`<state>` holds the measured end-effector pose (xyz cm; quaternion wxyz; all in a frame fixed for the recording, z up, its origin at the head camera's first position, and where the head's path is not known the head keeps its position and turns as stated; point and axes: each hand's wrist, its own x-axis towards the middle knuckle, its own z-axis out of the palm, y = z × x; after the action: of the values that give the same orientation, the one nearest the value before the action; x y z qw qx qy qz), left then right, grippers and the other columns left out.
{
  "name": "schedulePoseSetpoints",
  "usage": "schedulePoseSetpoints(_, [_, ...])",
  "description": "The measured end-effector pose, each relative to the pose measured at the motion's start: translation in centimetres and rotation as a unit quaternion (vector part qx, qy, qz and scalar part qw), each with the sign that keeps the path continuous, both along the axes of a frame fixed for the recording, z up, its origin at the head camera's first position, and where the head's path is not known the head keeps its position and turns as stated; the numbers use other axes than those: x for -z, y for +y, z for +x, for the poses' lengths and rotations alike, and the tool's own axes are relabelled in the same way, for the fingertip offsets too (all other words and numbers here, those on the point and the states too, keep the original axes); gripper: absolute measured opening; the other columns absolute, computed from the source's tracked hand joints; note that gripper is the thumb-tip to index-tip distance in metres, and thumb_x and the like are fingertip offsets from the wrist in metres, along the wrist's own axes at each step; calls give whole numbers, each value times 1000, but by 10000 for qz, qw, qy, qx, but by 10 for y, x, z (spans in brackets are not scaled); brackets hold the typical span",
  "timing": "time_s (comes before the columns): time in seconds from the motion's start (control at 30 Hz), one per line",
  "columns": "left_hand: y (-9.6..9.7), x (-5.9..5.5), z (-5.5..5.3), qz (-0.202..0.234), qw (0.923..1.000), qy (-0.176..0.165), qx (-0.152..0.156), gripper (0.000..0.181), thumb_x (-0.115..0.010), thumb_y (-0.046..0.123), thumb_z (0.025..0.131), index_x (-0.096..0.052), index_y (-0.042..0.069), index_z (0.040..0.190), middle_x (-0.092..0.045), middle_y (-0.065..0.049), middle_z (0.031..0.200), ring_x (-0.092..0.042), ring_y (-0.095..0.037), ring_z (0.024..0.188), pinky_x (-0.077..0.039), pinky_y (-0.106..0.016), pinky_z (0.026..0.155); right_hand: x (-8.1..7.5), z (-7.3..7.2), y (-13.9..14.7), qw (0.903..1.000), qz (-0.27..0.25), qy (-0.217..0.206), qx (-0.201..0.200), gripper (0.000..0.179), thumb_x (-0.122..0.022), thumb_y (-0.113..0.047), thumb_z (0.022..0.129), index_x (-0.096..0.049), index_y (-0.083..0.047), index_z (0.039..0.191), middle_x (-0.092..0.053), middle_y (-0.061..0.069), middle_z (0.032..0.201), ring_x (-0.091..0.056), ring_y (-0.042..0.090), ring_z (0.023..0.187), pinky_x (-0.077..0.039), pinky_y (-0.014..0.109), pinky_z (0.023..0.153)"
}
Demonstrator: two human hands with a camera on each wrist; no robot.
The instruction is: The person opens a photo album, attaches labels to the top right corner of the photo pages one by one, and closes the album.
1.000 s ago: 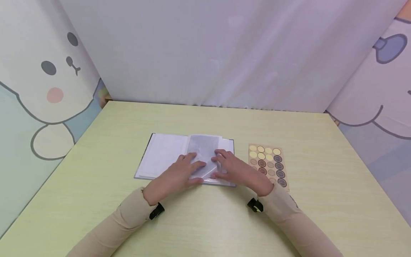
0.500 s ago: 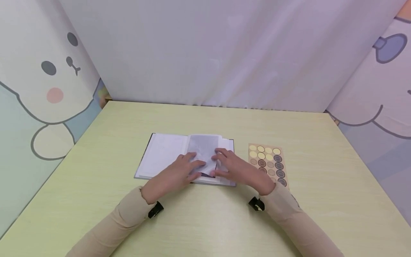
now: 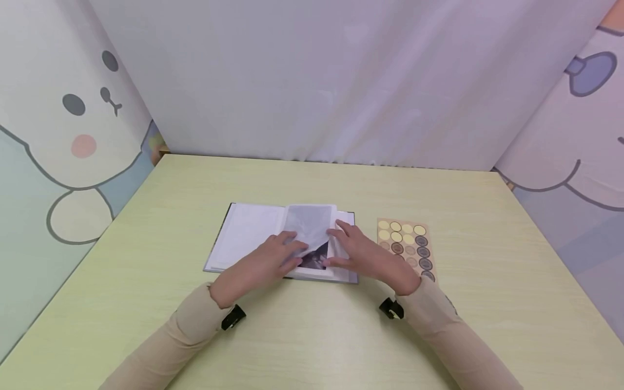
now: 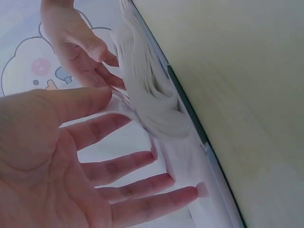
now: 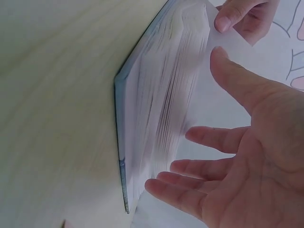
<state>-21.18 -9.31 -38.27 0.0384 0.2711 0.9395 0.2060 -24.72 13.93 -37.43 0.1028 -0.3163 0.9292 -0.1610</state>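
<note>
An open album with white pages lies on the table, its thick page stack showing in the right wrist view. A translucent sheet covers part of the right-hand page. Its lower corner is raised, baring a dark picture beneath. My left hand pinches the sheet's edge between thumb and forefinger, the other fingers stretched out over the album. At the right side of the page, my right hand has its fingers spread and nearly straight, fingertips at the page; firm contact is hard to tell.
Right of the album lies a brown sheet of round stickers, partly hidden by my right hand and wrist. The pale wooden table ends at a whitish curtain. Walls with cartoon figures stand at both sides.
The translucent sheet's lower corner has been drawn up and back to the left, uncovering more of the dark picture. My left hand has shifted slightly left; the right hand slightly right.
</note>
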Motion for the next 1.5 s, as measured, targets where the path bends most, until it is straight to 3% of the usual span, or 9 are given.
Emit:
schedulePoseSetpoints(0.27, [-4, 0, -1, 127, 9997, 214, 73, 33, -51, 14, 95, -54, 2, 125, -50, -24, 129, -52, -39, 114, -42, -49, 96, 1, -2, -2, 9990, 393, -95, 194, 81, -57, -47, 88, -27, 2, 144, -19, 24, 151, -22, 43, 137, -27, 50, 109])
schedulePoseSetpoints(0.63, [-9, -19, 2, 53, 9995, 196, -231, 42, -50, 9, 94, -43, -4, 132, -50, -22, 128, -53, -35, 114, -45, -46, 94, 0, -1, -4, 9973, 712, -130, 113, 76, -56, -47, 89, -31, 0, 143, -20, 24, 151, -22, 48, 135, -27, 52, 108])
schedulePoseSetpoints(0.87, [-16, -32, 5, 352, 9971, -193, -646, 53, -47, 11, 94, -29, -1, 143, -45, -22, 137, -43, -36, 127, -37, -48, 103, 6, -3, -4, 9970, 771, -87, 3, 73, -56, -44, 90, -34, 3, 141, -26, 26, 148, -26, 47, 134, -30, 51, 107])
schedulePoseSetpoints(1.0, [-23, -38, 7, 425, 9954, -40, -859, 59, -48, 11, 94, -22, 1, 146, -43, -21, 140, -45, -34, 125, -38, -47, 101, 7, -4, -4, 9968, 796, -73, -2, 74, -56, -45, 89, -34, 3, 141, -26, 26, 148, -26, 46, 134, -30, 51, 107])
schedulePoseSetpoints(1.17, [-31, -44, 8, 336, 9937, 208, -1045, 60, -49, 12, 94, -20, 1, 146, -48, -21, 136, -52, -33, 119, -43, -46, 96, 7, -4, -3, 9966, 815, -85, -14, 73, -56, -46, 89, -35, 3, 140, -27, 26, 147, -27, 46, 134, -30, 50, 107])
schedulePoseSetpoints(1.5, [-47, -65, 11, 138, 9887, -76, -1491, 55, -48, 13, 95, -28, 1, 144, -51, -22, 131, -57, -34, 109, -47, -47, 88, 7, -4, -3, 9963, 856, -77, -79, 73, -55, -46, 90, -36, 3, 140, -27, 26, 147, -27, 45, 134, -29, 50, 108])
